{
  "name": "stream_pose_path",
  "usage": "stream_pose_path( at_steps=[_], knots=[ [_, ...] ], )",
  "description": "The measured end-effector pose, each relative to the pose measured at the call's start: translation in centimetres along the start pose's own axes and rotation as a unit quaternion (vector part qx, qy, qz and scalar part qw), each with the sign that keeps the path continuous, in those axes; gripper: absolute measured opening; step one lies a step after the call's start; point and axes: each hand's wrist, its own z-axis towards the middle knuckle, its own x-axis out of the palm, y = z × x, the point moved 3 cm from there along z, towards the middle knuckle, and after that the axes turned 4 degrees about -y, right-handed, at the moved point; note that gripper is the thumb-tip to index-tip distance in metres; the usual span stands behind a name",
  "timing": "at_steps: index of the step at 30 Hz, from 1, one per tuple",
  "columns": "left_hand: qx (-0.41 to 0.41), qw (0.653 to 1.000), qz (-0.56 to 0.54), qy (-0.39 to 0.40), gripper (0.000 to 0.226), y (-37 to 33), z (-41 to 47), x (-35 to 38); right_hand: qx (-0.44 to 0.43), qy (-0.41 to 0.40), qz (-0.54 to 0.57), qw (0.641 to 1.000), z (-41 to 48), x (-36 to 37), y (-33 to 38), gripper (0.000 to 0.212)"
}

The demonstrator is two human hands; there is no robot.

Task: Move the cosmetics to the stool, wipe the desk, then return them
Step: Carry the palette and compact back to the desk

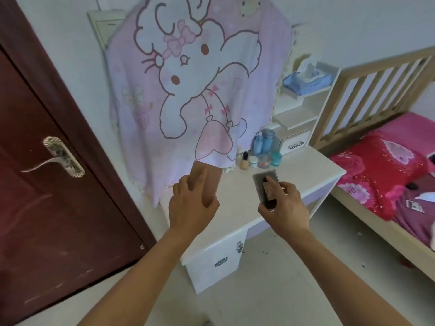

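My left hand (191,203) grips a brown case (207,184), right hand (286,204) a dark palette (267,189); bottles (263,149) wait at one o'clock, desk (306,172) unwiped.

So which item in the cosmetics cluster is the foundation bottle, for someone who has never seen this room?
Find the white dressing desk standing between the dark red door and the bed. At its back edge, below the hanging pink cartoon blanket, stands a small group of cosmetics. The foundation is the small beige bottle with a black cap at the group's left end; its neighbours are blue bottles and round jars.
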Motion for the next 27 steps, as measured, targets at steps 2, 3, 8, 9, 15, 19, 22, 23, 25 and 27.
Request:
stream_pose_path(
  at_steps=[2,3,8,9,15,19,22,23,25,27],
  knots=[
    [-0.007,1.0,-0.013,0.016,0.073,0.5,3.6,2.6,0.009,0.007,-0.011,1.0,3.5,2.1,-0.4,0.069],
    [-0.007,1.0,-0.017,0.025,0.072,0.7,5.4,3.8,0.013,0.01,-0.015,1.0,5.4,3.1,-0.5,0.068],
    [-0.019,0.997,-0.012,0.071,0.073,1.4,12.4,9.3,0.036,0.044,-0.015,0.998,13.1,7.1,-1.8,0.063],
    [-0.026,0.996,-0.009,0.081,0.074,1.5,13.3,10.4,0.044,0.055,-0.016,0.997,13.9,7.8,-2.2,0.061],
    [-0.074,0.987,0.011,0.14,0.077,1.9,15.9,18.0,0.028,0.159,-0.027,0.986,19.2,13.4,-5.6,0.057],
    [-0.16,0.97,0.02,0.182,0.077,1.8,15.4,23.2,-0.011,0.25,-0.027,0.968,22.1,18.5,-8.1,0.058],
    [-0.24,0.946,0.039,0.216,0.073,1.6,14.4,26.7,-0.05,0.329,-0.024,0.943,23.7,22.4,-9.4,0.056],
    [-0.261,0.938,0.045,0.223,0.072,1.4,14.2,27.7,-0.067,0.351,-0.028,0.933,24.3,23.6,-9.8,0.054],
    [-0.296,0.926,0.05,0.227,0.069,1.2,14.0,29.5,-0.096,0.389,-0.031,0.916,25.3,25.8,-10.4,0.05],
    [-0.314,0.919,0.059,0.229,0.069,0.8,14.0,31.1,-0.109,0.403,-0.025,0.908,26.2,27.6,-10.8,0.048]
  ],
)
